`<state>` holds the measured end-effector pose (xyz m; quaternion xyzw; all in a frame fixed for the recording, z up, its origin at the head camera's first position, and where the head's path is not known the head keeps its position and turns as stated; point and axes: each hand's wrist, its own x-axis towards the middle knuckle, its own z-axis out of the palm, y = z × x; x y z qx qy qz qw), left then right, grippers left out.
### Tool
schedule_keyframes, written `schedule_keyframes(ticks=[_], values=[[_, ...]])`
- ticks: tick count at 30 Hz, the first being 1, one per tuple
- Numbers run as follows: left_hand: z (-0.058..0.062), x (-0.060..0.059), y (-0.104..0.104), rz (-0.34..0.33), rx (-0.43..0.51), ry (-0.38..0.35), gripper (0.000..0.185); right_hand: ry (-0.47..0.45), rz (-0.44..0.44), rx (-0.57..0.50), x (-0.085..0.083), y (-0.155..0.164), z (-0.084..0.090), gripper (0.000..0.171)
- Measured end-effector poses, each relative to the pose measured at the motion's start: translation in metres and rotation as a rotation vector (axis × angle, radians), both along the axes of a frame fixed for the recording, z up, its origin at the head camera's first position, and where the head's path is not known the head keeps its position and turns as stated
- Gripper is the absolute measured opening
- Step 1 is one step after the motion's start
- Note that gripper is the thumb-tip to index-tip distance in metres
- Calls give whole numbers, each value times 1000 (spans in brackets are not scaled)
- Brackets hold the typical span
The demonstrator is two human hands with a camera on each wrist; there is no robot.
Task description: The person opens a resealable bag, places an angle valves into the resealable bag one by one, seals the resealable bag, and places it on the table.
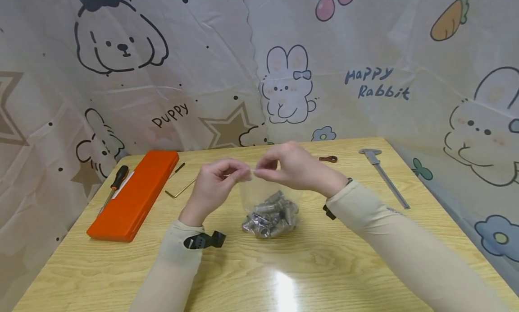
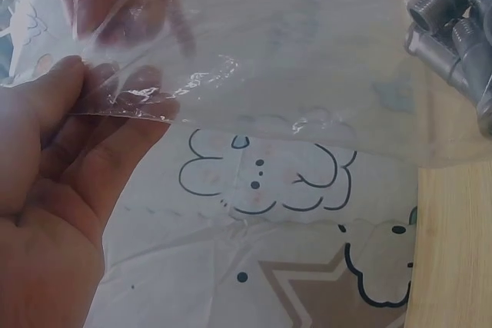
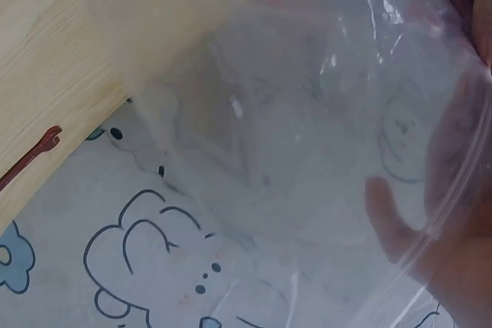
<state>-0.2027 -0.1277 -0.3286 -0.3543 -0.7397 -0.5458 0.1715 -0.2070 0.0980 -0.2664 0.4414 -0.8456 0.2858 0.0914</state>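
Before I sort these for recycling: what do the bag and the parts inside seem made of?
The bag looks like thin clear plastic film: see-through, glossy, creased. The fittings inside look like grey metal, probably steel, dull-shiny with threaded ends. Both hands, left hand and right hand, pinch its top edge.

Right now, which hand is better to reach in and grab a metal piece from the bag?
Probably the right hand. Both it and the left hand pinch the top edge of the clear bag, but the right arches over the metal fittings, which lie more on its side.
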Motion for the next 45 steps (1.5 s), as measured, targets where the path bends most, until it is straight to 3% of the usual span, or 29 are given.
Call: schedule_keyframes(ticks=[4,17,21,28,34,45], values=[[0,1,-1,1,-9,4,7,14,12,-33,-1,-7,-2,5],[1,2,-1,-1,-19,10,6,-127,-25,-41,-1,-8,0,5],[2,3,-2,29,-30,-17,5,-183,-32,-13,1,-8,1,5],[5,4,-5,15,-35,-86,8,-206,-44,45,1,-7,3,11],[8,6,-7,27,-87,-145,8,-287,-47,66,2,-8,6,6],[13,8,-9,29,-180,-161,7,-372,-80,105,2,-7,8,7]])
